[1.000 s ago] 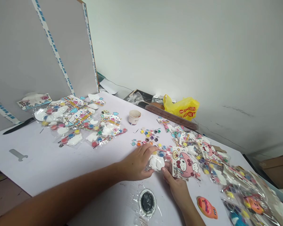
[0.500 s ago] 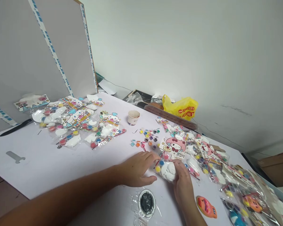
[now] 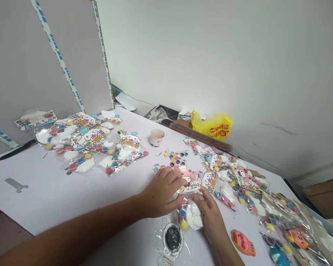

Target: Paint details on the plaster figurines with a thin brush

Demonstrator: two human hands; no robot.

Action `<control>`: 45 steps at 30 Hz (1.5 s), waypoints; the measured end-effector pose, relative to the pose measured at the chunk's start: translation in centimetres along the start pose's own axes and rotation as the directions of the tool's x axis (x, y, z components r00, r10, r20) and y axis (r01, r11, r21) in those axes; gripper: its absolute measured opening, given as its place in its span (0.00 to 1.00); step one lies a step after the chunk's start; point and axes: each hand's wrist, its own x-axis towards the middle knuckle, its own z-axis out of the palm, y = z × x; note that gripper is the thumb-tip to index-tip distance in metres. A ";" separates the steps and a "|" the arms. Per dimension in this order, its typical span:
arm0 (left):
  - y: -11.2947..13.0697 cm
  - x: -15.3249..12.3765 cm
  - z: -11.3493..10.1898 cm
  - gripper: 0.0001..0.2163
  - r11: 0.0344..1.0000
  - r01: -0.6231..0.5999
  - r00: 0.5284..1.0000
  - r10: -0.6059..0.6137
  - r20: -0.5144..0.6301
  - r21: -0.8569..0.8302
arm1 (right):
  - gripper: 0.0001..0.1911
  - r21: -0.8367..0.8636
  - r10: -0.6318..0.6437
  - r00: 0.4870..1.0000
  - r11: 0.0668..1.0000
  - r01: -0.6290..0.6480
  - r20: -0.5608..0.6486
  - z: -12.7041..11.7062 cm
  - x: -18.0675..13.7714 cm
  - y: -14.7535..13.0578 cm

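A clear painting-kit packet with a pink-character header card [image 3: 191, 184] is gripped at its top by both hands. Through its plastic show a white plaster figure [image 3: 195, 217] and red, blue and yellow paint pots. The fingers of my left hand [image 3: 163, 192] close over the card's left side, thumb beneath. My right hand [image 3: 211, 210] pinches the card's lower right corner, with some fingertips hidden. Just below the packet lies a round black disc with a white rim [image 3: 172, 238], in clear plastic. Beyond my left hand, loose paint pots [image 3: 177, 157] are scattered on the white table [image 3: 122, 207].
Similar packets lie piled at left [image 3: 88, 138] and right [image 3: 246, 177]. A paper cup [image 3: 157, 137] stands behind the loose pots. A painted orange figure [image 3: 243, 242] lies right of my right forearm, and a grey wrench-shaped piece [image 3: 16, 184] at far left. A yellow bag [image 3: 213, 125] sits behind.
The packet has come nearer to me, its plaster figure now lower. Its pink card has shifted left and down, showing a blue-character card behind. Both hands have closed on the card.
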 end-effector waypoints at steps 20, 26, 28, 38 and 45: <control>0.4 0.1 0.4 0.06 0.999 0.012 1.000 -0.012 -0.014 -0.038 | 0.19 -0.199 -0.087 0.946 0.968 0.155 0.311 1.5 -1.7 -1.3; 0.2 0.2 0.6 0.07 1.000 -0.022 0.999 0.022 -0.040 -0.018 | 0.19 -0.208 -0.105 0.949 0.963 0.172 0.299 1.6 -1.6 -1.3; 0.2 0.2 0.6 0.06 1.000 -0.024 0.998 0.024 -0.055 -0.002 | 0.19 -0.209 -0.104 0.953 0.963 0.168 0.285 1.6 -1.5 -1.3; 0.0 0.2 0.8 0.04 0.999 -0.024 0.993 0.021 -0.112 -0.026 | 0.17 -0.212 -0.111 0.950 0.961 0.177 0.291 1.2 -1.5 -1.3; -0.3 0.2 0.7 0.04 0.999 -0.004 0.997 0.001 -0.082 -0.040 | 0.18 -0.189 -0.084 0.964 0.973 0.134 0.252 1.4 -1.4 -1.1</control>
